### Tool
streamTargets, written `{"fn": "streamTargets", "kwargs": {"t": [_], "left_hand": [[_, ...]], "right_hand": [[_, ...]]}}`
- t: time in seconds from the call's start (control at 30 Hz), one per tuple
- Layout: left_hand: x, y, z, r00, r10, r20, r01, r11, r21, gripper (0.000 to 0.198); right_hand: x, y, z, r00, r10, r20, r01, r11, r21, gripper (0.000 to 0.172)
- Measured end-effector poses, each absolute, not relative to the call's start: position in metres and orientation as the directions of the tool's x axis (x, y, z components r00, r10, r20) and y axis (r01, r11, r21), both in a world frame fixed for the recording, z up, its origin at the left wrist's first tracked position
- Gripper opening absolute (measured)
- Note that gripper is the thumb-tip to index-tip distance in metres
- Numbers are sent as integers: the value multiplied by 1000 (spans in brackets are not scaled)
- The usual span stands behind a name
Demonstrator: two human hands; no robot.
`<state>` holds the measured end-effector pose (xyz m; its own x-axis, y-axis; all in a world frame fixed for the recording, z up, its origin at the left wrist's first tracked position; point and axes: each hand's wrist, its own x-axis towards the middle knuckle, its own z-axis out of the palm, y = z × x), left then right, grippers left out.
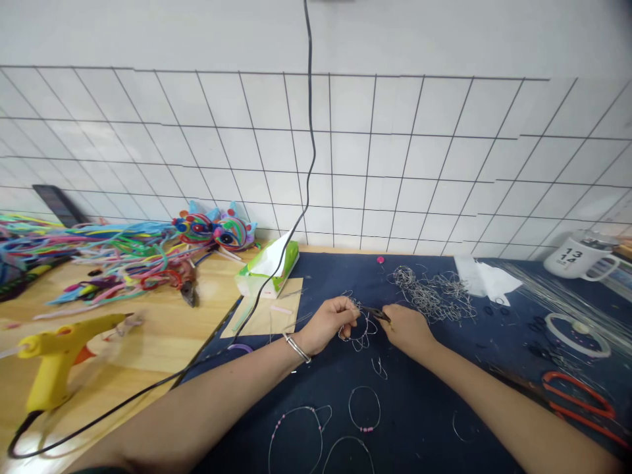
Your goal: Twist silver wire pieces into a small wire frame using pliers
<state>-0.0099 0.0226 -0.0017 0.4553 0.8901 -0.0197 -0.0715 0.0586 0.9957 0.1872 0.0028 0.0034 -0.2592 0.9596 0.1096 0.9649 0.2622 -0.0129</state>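
My left hand (330, 321), with a metal bangle at the wrist, pinches a thin silver wire piece (360, 332) bent into loops just above the dark blue mat (424, 408). My right hand (407, 327) is closed round small dark pliers (378, 313) whose tip meets the same wire. A tangled heap of silver wire (434, 293) lies just behind my right hand. Closer to me on the mat lie finished wire rings with pink beads (364, 408).
A yellow glue gun (59, 355) stands on the wooden table at left, its black cord crossing toward the wall. Coloured pipe cleaners (108, 257), a green tissue pack (269, 266), a white mug (580, 255), a tape roll (575, 332) and red-handled scissors (580, 398) lie around.
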Motion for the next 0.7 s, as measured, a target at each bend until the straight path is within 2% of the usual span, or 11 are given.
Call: {"fn": "streamTargets", "kwargs": {"t": [0.37, 0.7], "left_hand": [[-8, 22, 1, 467, 884, -5, -29, 21, 999, 29], [-10, 23, -1, 436, 900, -6, -22, 17, 1000, 25]], "right_hand": [[187, 4, 4, -248, 964, 92, 968, 251, -16, 31], [189, 3, 5, -277, 953, 125, 961, 277, 11, 31]]}}
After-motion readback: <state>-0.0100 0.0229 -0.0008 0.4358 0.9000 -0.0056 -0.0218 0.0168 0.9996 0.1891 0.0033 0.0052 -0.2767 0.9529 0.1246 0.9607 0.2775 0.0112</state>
